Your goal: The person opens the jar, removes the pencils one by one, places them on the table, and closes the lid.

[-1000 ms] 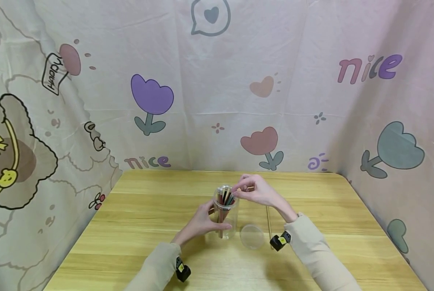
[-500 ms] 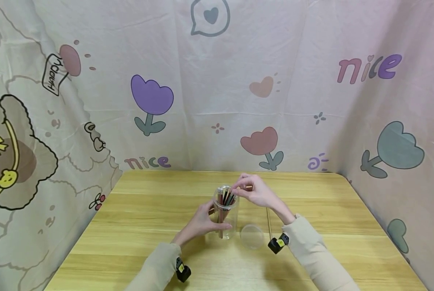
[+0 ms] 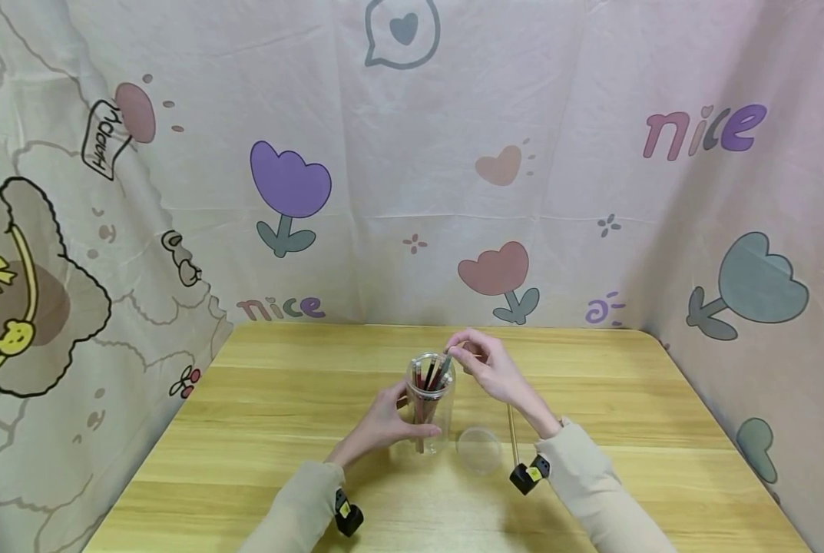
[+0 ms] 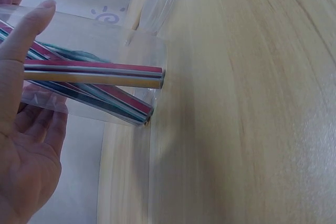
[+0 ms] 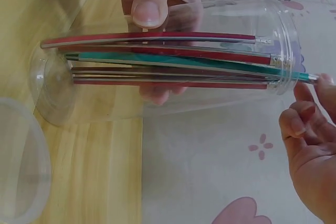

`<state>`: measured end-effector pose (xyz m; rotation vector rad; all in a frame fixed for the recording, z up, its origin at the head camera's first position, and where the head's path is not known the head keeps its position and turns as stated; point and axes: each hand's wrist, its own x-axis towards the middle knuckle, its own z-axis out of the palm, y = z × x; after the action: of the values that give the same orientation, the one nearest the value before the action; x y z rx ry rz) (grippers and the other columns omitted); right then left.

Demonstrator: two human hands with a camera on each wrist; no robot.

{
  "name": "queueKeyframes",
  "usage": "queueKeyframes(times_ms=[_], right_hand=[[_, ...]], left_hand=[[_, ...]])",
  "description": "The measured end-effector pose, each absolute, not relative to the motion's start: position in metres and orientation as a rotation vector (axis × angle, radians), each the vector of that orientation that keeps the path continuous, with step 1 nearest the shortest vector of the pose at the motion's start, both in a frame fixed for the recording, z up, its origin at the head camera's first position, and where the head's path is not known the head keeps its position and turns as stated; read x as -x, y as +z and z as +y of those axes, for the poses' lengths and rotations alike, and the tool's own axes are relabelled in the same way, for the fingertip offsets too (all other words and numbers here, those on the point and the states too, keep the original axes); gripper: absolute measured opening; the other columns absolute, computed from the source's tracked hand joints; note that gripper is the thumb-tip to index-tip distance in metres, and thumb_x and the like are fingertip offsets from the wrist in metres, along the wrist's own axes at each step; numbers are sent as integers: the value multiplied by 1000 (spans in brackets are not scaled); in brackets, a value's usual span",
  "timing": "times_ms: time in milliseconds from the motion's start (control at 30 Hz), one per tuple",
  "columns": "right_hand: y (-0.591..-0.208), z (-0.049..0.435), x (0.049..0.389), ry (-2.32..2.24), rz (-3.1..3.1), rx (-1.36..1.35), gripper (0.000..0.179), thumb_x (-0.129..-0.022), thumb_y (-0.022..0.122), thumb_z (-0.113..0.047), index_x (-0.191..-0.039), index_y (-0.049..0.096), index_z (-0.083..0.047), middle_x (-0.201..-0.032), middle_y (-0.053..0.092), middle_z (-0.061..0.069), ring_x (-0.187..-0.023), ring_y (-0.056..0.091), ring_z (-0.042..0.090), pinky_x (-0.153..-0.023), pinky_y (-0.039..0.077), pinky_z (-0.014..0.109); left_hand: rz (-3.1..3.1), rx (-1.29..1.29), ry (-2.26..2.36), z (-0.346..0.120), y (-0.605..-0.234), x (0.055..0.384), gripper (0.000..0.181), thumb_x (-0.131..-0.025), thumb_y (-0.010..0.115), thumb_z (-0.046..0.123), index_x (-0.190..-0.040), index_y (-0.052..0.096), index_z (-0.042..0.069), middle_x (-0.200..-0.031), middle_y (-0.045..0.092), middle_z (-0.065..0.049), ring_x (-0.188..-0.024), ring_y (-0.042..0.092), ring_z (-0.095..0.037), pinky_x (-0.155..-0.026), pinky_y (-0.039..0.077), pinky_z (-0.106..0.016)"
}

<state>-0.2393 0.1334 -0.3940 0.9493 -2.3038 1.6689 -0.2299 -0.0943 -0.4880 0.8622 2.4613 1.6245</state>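
Observation:
A tall clear plastic jar [image 3: 442, 421] stands upright on the table with several striped pencils [image 5: 220, 37] leaning inside. My left hand [image 3: 384, 421] grips the jar's side, thumb across the front, fingers behind. At the mouth, my right hand [image 3: 492, 370] pinches the top end of a green pencil [image 5: 210, 65] between thumb and finger. That pencil's end pokes past the rim, while its lower part is still inside. In the left wrist view, pencil ends [image 4: 152, 77] lie against the jar's bottom.
A clear round lid [image 3: 479, 451] lies flat on the table [image 3: 259, 461], right of the jar. Farther right is a thin gold-coloured stick [image 3: 512, 434], partly hidden by the right arm. A printed cloth [image 3: 398, 192] hangs behind the table.
My right hand has risen slightly and shifted right, and the green pencil's end now stands higher at the jar's mouth. The left hand and jar have stayed put.

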Motion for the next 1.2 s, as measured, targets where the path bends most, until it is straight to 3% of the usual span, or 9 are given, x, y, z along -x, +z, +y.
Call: queueKeyframes(times_ms=[100,167,367,600,733,833,1000,1200], right_hand=[[-393,134,238,1739,-2232,-980,13,-103,51,-2,-106,62,6,-71,58,14,-56,42,1,-44,35,17],[-393,134,239,1776,-2168,-1014,13,-104,49,-1,-106,58,8,-81,65,24,-57,45,1,-43,37,18],[-389,135,236,1911,-2064,-994,16,-105,48,-3,-110,52,11,-93,67,35,-57,57,4,-45,51,25],[-384,141,234,1969,-2006,-1004,25,-103,51,-1,-121,56,15,-92,73,24,-60,64,9,-52,60,28],[-381,145,234,1939,-1952,-1041,22,-102,52,1,-117,62,13,-92,77,9,-60,66,10,-52,60,29],[-377,148,233,1948,-1896,-1038,20,-102,51,1,-112,68,4,-92,78,1,-61,68,10,-54,61,28],[-369,154,230,2018,-1838,-981,23,-103,53,-3,-107,73,-12,-91,78,-3,-64,70,8,-58,62,25],[-363,160,227,2023,-1775,-982,22,-102,54,-1,-109,73,-11,-93,79,-2,-67,72,9,-60,64,26]], left_hand=[[2458,-852,1623,-94,-487,230,81,-75,90,29,-145,50,18,-142,61,-5,-130,60,-26,-113,49,-49],[2457,-847,1622,-94,-487,230,82,-75,90,29,-145,50,18,-143,61,-5,-130,60,-26,-113,49,-49],[2471,-831,1615,-93,-487,230,85,-73,90,30,-146,49,16,-143,61,-7,-130,60,-29,-112,49,-51],[2483,-825,1597,-93,-487,230,81,-73,91,32,-142,52,17,-141,62,-7,-130,60,-29,-112,49,-53],[2474,-823,1608,-93,-486,230,81,-73,91,31,-142,52,17,-141,62,-7,-130,60,-30,-113,48,-53],[2470,-837,1618,-93,-486,230,81,-73,91,30,-143,52,15,-140,63,-8,-130,60,-31,-112,48,-54],[2469,-846,1627,-94,-487,230,81,-73,91,28,-142,52,13,-139,63,-11,-129,60,-34,-112,49,-55],[2459,-824,1634,-94,-488,230,79,-73,90,26,-141,53,12,-137,64,-11,-129,61,-34,-112,49,-54]])
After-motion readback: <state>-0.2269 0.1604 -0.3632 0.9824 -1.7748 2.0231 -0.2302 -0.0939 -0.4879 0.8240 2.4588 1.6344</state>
